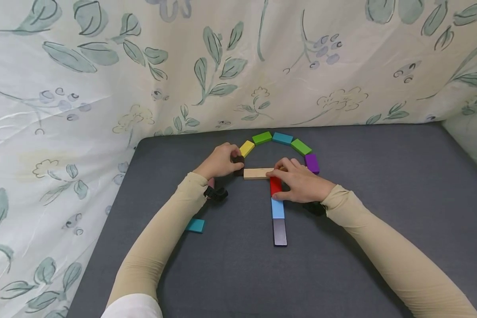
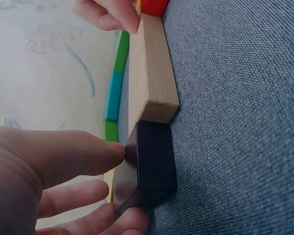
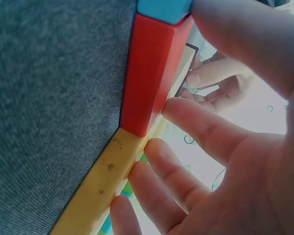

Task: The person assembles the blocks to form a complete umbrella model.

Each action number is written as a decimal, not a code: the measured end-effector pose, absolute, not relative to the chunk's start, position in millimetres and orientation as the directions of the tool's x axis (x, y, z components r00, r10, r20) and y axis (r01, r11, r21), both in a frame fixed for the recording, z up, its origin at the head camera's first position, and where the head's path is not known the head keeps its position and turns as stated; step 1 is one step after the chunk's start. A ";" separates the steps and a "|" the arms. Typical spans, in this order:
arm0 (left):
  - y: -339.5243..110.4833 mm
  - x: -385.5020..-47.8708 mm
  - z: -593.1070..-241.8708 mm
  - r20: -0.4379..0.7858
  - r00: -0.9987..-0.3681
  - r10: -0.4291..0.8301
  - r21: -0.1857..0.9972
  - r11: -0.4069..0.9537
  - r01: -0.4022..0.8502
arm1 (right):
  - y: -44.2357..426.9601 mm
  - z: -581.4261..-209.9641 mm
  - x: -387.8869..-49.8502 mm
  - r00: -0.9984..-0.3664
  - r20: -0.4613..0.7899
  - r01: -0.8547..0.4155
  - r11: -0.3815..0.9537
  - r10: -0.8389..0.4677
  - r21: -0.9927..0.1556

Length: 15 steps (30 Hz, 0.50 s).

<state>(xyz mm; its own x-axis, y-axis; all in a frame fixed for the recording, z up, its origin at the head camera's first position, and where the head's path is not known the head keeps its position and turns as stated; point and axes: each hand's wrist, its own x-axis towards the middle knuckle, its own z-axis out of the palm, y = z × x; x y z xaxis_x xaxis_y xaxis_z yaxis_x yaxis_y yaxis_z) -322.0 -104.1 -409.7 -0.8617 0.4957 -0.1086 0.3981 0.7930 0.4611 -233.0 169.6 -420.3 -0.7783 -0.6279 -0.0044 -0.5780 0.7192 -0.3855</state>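
My left hand (image 1: 221, 160) pinches a black block (image 2: 157, 156) between thumb and fingers, its end against the left end of a bare wooden block (image 1: 256, 173). My right hand (image 1: 302, 180) spreads over the junction of blocks, fingers fairly straight. Its fingertips touch the far side of the wooden blocks and its thumb lies by the light blue block (image 1: 278, 209). A red block (image 1: 275, 185) meets the row, with the light blue block and a grey-purple block (image 1: 280, 232) in line below. A yellowish speckled block (image 3: 105, 171), seen in the right wrist view, is hidden by my right hand in the head view.
Beyond my hands curves an arc of blocks: yellow (image 1: 247, 148), green (image 1: 262, 138), blue (image 1: 282, 138), green (image 1: 301, 147) and purple (image 1: 312, 163). A teal block (image 1: 196, 225) lies partly behind my left forearm. Patterned cloth (image 1: 230, 101) hangs behind the dark table (image 1: 361, 265).
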 end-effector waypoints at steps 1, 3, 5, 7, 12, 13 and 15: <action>-104.2 -323.0 -409.8 -0.108 -0.862 0.495 0.463 0.792 0.397 | 169.3 -420.3 -233.4 -0.778 -0.001 -0.580 0.718 -0.628 -0.386; -104.4 -325.1 -410.3 -0.108 -0.862 0.495 0.464 0.792 0.397 | 168.7 -420.4 -234.3 -0.778 0.005 -0.581 0.716 -0.628 -0.386; -104.5 -326.9 -410.2 -0.107 -0.863 0.493 0.469 0.791 0.394 | 168.2 -420.2 -235.2 -0.779 0.004 -0.578 0.716 -0.627 -0.391; -104.5 -327.9 -410.3 -0.111 -0.865 0.490 0.474 0.791 0.387 | 168.1 -420.0 -235.7 -0.781 0.002 -0.574 0.717 -0.625 -0.396; -104.2 -329.1 -410.9 -0.116 -0.868 0.483 0.481 0.792 0.377 | 167.9 -419.2 -235.8 -0.783 -0.006 -0.568 0.719 -0.622 -0.402; -104.1 -329.4 -411.1 -0.116 -0.868 0.483 0.481 0.792 0.376 | 167.8 -419.1 -235.7 -0.783 -0.005 -0.568 0.718 -0.622 -0.403; -104.0 -329.8 -411.4 -0.116 -0.868 0.482 0.482 0.792 0.375 | 167.9 -419.0 -235.8 -0.781 -0.001 -0.571 0.715 -0.624 -0.403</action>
<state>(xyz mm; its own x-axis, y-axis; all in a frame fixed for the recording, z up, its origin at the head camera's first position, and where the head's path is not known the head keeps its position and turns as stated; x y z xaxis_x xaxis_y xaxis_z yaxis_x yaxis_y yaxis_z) -329.8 -104.0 -411.4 -0.8685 0.4819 -0.1162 0.3749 0.7918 0.4823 -235.8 167.9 -419.0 -0.7812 -0.6243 -0.0011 -0.5710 0.7152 -0.4031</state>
